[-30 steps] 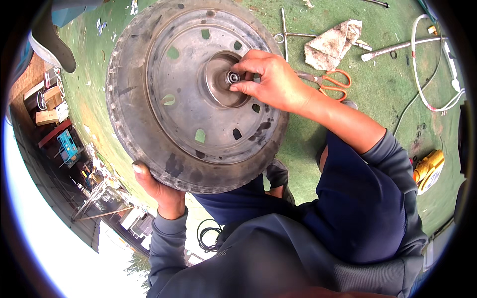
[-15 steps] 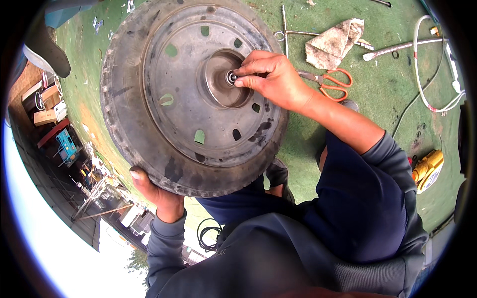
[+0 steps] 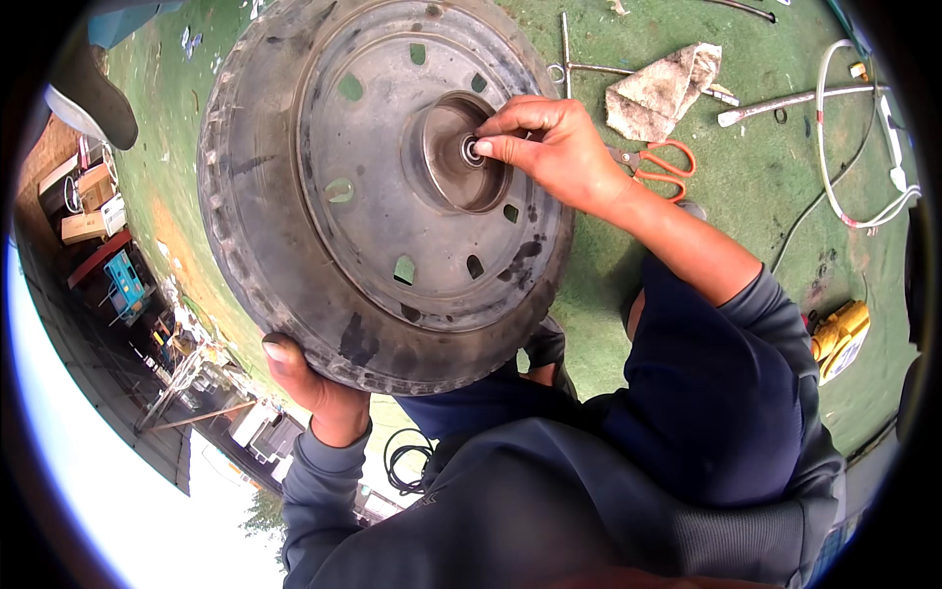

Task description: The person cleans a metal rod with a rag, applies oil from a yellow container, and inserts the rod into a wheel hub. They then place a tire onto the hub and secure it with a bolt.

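Observation:
A worn wheel (image 3: pixel 378 226), grey disc with oval holes inside a black tyre, is tilted in front of me. My left hand (image 3: pixel 312 388) grips the tyre's lower left edge; the thumb shows, and the other fingers are hidden behind the rubber. At the wheel's centre is a deep round hub recess (image 3: pixel 442 177). A small shiny metal ring (image 3: pixel 471 150) sits in the middle of this recess. My right hand (image 3: pixel 554 152) is closed in a pinch on that ring, thumb and fingertips against its edge.
On the green floor (image 3: pixel 726 196) right of the wheel lie orange-handled scissors (image 3: pixel 662 169), a stained rag (image 3: pixel 662 90), a cross-shaped metal wrench (image 3: pixel 566 59), a metal bar (image 3: pixel 775 106) and a looped white hose (image 3: pixel 822 147). A yellow tool (image 3: pixel 841 334) is farther right. Boxes (image 3: pixel 90 201) stand at left.
The wheel has tipped slightly, its hub moving a little to the right. My right hand has shifted right with it, still pinching the ring; my left hand keeps its grip.

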Tool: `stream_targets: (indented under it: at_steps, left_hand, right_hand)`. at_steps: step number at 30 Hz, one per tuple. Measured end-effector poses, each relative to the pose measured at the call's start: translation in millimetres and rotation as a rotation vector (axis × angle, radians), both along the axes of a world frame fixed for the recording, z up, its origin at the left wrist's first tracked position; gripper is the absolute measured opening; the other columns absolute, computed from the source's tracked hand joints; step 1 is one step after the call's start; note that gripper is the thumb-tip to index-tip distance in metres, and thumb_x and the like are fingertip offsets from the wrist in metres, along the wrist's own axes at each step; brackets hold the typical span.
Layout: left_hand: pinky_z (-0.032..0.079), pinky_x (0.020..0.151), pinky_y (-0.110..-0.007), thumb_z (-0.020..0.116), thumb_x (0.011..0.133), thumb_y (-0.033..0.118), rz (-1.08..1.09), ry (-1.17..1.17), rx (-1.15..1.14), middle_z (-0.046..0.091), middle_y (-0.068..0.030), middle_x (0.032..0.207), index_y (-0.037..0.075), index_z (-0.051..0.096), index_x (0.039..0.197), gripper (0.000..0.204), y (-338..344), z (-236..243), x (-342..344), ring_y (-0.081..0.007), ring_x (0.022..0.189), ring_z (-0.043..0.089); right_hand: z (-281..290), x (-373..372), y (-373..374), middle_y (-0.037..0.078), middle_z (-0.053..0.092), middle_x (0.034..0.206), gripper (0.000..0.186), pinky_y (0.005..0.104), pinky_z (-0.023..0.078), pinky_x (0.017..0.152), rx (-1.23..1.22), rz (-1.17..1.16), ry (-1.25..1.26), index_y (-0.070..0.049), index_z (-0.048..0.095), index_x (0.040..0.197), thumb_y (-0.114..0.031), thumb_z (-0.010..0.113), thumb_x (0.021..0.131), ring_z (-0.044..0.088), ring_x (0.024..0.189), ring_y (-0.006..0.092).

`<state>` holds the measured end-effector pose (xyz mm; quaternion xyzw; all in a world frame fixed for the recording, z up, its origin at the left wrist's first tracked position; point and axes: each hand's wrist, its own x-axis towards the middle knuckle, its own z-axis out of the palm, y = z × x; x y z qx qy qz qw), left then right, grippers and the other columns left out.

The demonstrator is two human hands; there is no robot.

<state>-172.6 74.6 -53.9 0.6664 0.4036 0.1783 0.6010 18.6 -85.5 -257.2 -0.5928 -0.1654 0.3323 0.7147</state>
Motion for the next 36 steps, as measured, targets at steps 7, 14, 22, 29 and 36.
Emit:
stream_targets:
  at_steps: [7, 14, 22, 29, 36]
  left_hand:
    - [0.045, 0.107, -0.042, 0.044, 0.104, 0.051, 0.021, -0.040, -0.023, 0.054, -0.0145, 0.137, -0.002, 0.043, 0.143, 0.066, -5.8, 1.6, 8.1, -0.0253, 0.123, 0.056]
    - [0.044, 0.107, -0.042, 0.043, 0.104, 0.050, 0.017, -0.030, -0.017, 0.053, -0.0143, 0.139, -0.001, 0.042, 0.144, 0.065, -4.9, 1.9, 5.2, -0.0253, 0.124, 0.055]
    - [0.043, 0.108, -0.043, 0.046, 0.103, 0.051, 0.020, -0.043, -0.001, 0.053, -0.0140, 0.139, -0.001, 0.041, 0.145, 0.067, -7.2, 2.0, 7.2, -0.0255, 0.125, 0.055]
    - [0.049, 0.102, -0.044, 0.047, 0.102, 0.055, 0.003, -0.049, -0.061, 0.057, -0.0154, 0.135, -0.005, 0.045, 0.140, 0.071, -12.1, 6.8, 13.1, -0.0268, 0.119, 0.059]
    - [0.050, 0.101, -0.043, 0.047, 0.101, 0.057, 0.011, 0.002, 0.007, 0.058, -0.0164, 0.132, -0.005, 0.046, 0.138, 0.072, -12.3, 7.5, 14.3, -0.0266, 0.117, 0.060]
  right_hand:
    - [6.7, -1.5, -5.3, 0.006, 0.069, 0.087, 0.013, 0.0283, 0.051, 0.071, -0.002, -0.001, -0.039, -0.003, 0.076, 0.095, -0.010, 0.079, 0.085, 0.063, 0.079, 0.0120]
    - [16.9, 0.2, -5.4, 0.010, 0.065, 0.086, 0.011, 0.0337, 0.052, 0.071, -0.027, 0.017, -0.186, 0.000, 0.070, 0.094, -0.006, 0.075, 0.086, 0.065, 0.078, 0.0222]
    - [20.9, 4.8, -8.0, 0.015, 0.065, 0.086, 0.012, 0.0369, 0.053, 0.072, -0.066, 0.088, -0.300, 0.001, 0.068, 0.093, -0.008, 0.072, 0.087, 0.067, 0.078, 0.0293]
    - [19.9, 5.0, -8.9, 0.016, 0.068, 0.088, 0.013, 0.0374, 0.054, 0.072, -0.015, 0.111, -0.207, 0.001, 0.070, 0.095, -0.009, 0.071, 0.088, 0.067, 0.078, 0.0289]
    - [17.8, 10.8, -9.3, 0.016, 0.069, 0.085, 0.012, 0.0372, 0.052, 0.072, -0.004, 0.127, -0.212, 0.001, 0.072, 0.096, -0.008, 0.071, 0.089, 0.067, 0.079, 0.0270]
